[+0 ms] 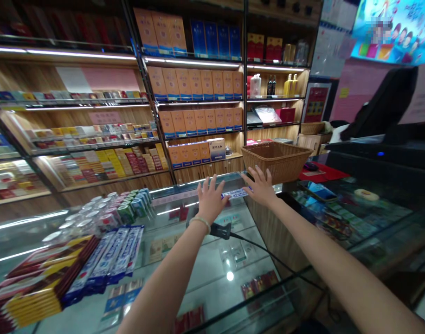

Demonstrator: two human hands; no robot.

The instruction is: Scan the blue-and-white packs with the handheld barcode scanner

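My left hand (211, 200) reaches over the glass counter with its fingers spread, and a pale bangle (200, 223) circles the wrist. Opposite it, my right hand (260, 189) has its fingers apart too. A slim blue-and-white packet (236, 193) lies flat between the two hands, its ends close to both thumbs; whether either thumb touches it I cannot tell. Partly hidden beneath my left wrist, a black handheld scanner (221, 230) rests on the glass, its cord running toward the lower right.
Similar blue-and-white packets (110, 253), yellow-and-brown packs (50, 278) and several rows of cans (104, 211) occupy the counter's left. A wicker basket (277, 162) stands beyond my right hand. A dark monitor (383, 102) rises at right. Stocked shelves (198, 104) line the back wall.
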